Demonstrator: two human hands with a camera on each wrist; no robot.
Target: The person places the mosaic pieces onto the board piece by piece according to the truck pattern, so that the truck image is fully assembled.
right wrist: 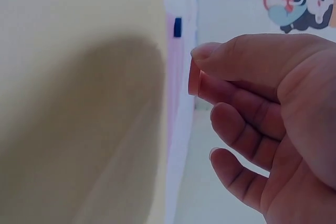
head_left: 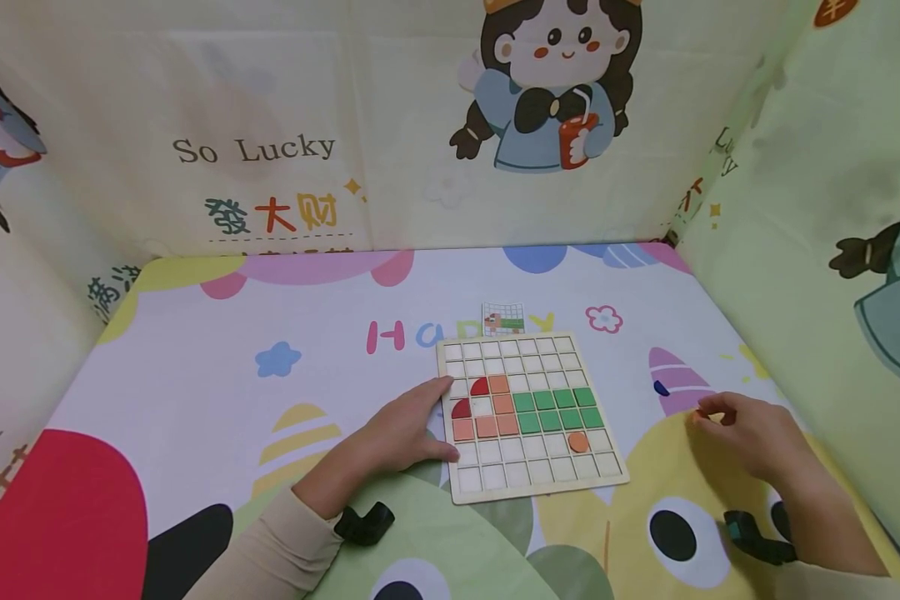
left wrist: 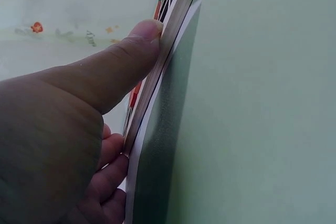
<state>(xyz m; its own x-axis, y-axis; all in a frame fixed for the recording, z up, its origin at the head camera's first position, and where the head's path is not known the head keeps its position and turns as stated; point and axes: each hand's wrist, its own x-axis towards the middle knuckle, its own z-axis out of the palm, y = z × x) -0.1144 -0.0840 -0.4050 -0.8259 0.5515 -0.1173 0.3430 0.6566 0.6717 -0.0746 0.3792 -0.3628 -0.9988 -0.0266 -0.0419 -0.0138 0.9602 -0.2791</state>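
A square pale grid board [head_left: 542,490] lies on the table, bearing red quarter-round, salmon square and green square pieces, plus an orange disc [head_left: 578,442] in a lower cell. My left hand [head_left: 393,433] rests at the board's left edge, thumb and forefinger spread apart; in the left wrist view the straight thumb [left wrist: 131,59] touches that edge. Right of the board, my right hand [head_left: 757,437] pinches a small orange piece [right wrist: 194,77] between thumb and forefinger, just above the tablecloth. The piece's full outline is hidden by the fingers.
A small pattern card [head_left: 503,319] lies behind the board. Near the right hand is a dark blue piece [head_left: 661,388] on the tablecloth's purple print. Printed fabric walls [head_left: 390,200] rise at the back and both sides of the table.
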